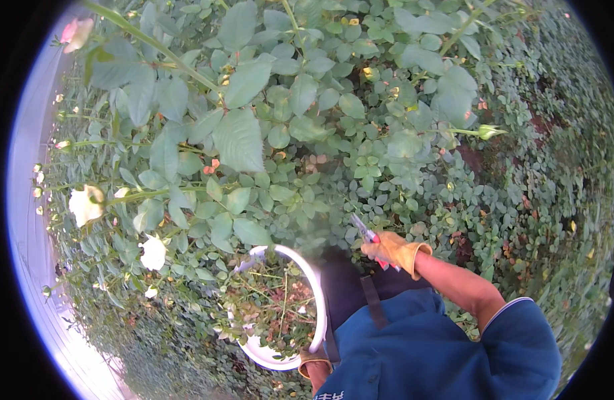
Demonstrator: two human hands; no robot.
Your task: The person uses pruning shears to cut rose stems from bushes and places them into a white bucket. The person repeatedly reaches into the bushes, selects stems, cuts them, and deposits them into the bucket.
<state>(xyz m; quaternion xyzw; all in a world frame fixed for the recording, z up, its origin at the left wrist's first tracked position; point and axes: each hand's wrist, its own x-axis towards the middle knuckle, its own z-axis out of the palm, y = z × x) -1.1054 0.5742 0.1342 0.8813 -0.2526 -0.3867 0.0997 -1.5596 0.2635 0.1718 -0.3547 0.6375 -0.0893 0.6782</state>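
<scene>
My right hand (392,251), in a tan-yellow work glove, is closed around a pair of pruning shears (362,227). Red shows at their handles, and the metal blades point up and left toward the foliage, touching no stem that I can make out. At the lower edge my left hand (312,358), also gloved, grips the rim of a white bucket (314,280) at my left side; its fingers are partly hidden by the rim. Cut rose stems, leaves and withered bits (280,300) fill much of the bucket.
Dense rose bushes (380,153) surround me on all sides. A long thick stem (154,47) arches close by at the upper left. White blooms (154,253) stand left of the bucket, and a bud (490,132) sticks out at the right. A pale strip (34,200) runs along the far left.
</scene>
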